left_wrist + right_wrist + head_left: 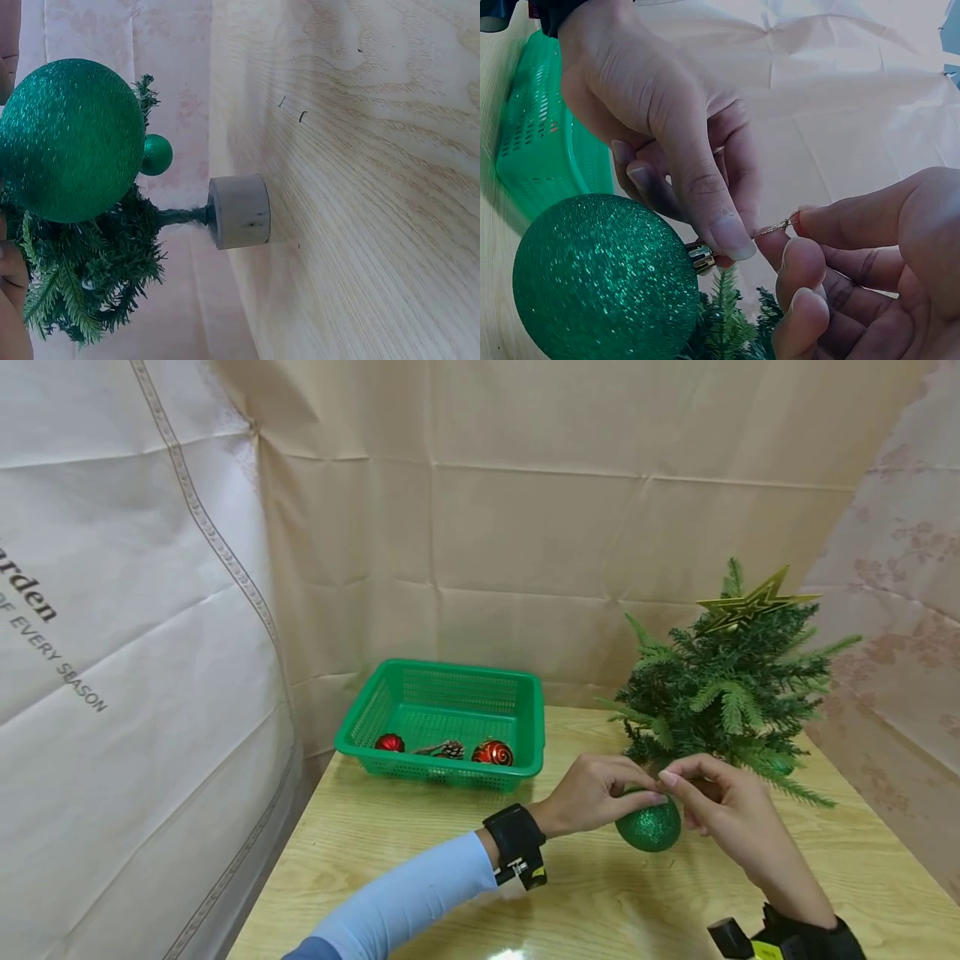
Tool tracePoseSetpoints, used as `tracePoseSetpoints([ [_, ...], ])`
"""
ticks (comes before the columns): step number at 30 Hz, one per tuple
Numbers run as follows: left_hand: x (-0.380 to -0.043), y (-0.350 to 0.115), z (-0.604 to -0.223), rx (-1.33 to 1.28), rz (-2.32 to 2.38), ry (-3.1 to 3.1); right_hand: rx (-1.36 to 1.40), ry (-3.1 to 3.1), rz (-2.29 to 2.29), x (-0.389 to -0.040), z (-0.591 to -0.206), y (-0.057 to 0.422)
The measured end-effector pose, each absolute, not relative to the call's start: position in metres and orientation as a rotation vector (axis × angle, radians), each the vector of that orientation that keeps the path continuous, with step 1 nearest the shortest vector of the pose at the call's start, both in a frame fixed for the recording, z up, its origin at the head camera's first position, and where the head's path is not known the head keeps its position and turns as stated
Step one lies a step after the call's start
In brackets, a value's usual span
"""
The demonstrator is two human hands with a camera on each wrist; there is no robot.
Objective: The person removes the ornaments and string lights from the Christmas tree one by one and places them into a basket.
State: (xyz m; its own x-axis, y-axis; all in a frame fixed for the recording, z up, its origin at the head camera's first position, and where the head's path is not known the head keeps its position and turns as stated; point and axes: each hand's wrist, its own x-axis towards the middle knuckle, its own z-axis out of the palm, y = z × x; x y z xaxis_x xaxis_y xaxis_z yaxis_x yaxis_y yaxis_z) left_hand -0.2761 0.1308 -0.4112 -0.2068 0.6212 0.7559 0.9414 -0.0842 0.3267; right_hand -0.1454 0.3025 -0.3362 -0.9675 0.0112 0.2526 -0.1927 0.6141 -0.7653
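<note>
A glittery green Christmas ball [649, 823] with a gold cap [701, 257] hangs below my two hands, close in front of the small Christmas tree [723, 693]. Thumb and fingers of my left hand [600, 792] pinch the cord right by the cap. My right hand [720, 802] pinches the far end of the thin gold cord [776, 226], which runs between the two hands. In the left wrist view the ball [75, 142] covers part of the tree, and only bits of fingers show at the edge.
A green plastic basket [442, 670] at the back left holds a red ball [389, 742], a pine cone [451, 749] and a red-gold ball [492, 752]. The tree carries a gold star [757, 602] and a smaller green ball [157, 154]; its round base [241, 212] stands on the wooden table [360, 852].
</note>
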Motion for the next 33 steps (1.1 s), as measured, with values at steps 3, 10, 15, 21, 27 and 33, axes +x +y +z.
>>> tracePoseSetpoints([
  [3, -0.276, 0.127, -0.411, -1.681, -1.196, -1.831, 0.140, -2.608, 1.293, -0.147, -0.338, 0.300],
  [10, -0.280, 0.116, -0.412, -1.673, -1.205, -1.823, 0.104, -2.634, 1.319, -0.150, -0.342, 0.298],
  [15, -0.286, 0.106, -0.414, -1.628, -1.208, -1.827, 0.115, -2.610, 1.337, -0.156, -0.350, 0.298],
  [21, -0.292, 0.089, -0.418, -1.560, -1.204, -1.840, 0.135, -2.615, 1.359, -0.165, -0.363, 0.296],
  [27, -0.300, 0.069, -0.414, -1.505, -1.197, -1.835, 0.157, -2.627, 1.399, -0.181, -0.376, 0.288],
  [33, -0.312, 0.045, -0.400, -1.413, -1.264, -1.832, 0.093, -2.694, 1.308, -0.194, -0.392, 0.277],
])
